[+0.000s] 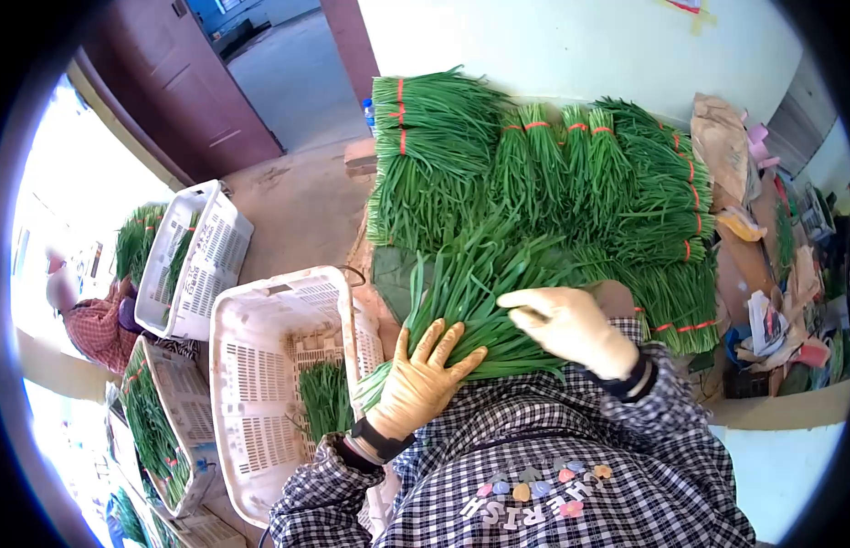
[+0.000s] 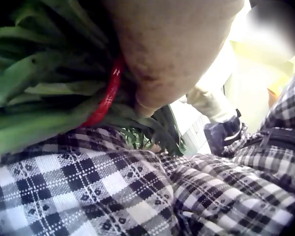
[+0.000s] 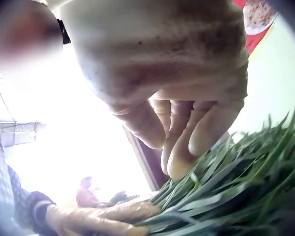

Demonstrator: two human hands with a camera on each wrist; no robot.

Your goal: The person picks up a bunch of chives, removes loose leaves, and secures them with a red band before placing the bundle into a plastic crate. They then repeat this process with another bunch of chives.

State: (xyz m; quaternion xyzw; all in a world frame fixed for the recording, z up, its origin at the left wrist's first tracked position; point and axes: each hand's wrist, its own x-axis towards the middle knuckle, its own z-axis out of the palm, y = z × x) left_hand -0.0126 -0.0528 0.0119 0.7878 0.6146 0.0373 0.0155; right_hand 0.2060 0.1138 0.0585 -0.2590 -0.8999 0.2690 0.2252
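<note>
A loose bunch of garlic chives [image 1: 470, 306] lies across the person's lap, its long green leaves fanned toward the pile. My gloved left hand [image 1: 425, 379] rests on top of it, fingers spread and nearly straight. A red band [image 2: 105, 96] goes around chives beside that hand in the left wrist view. Over the right part of the bunch is my gloved right hand [image 1: 575, 329], fingers loosely bent and pointing down. In the right wrist view its fingertips [image 3: 179, 167] are close over the leaves [image 3: 236, 182], with nothing visible between thumb and fingers.
Banded chive bundles [image 1: 434, 173] are piled ahead by the wall. At the left stands a white plastic crate [image 1: 233, 365] with some chives inside; more crates [image 1: 228, 237] lie beyond. A person in a checked top [image 1: 100, 320] sits far left. Bags and clutter [image 1: 763, 320] fill the right side.
</note>
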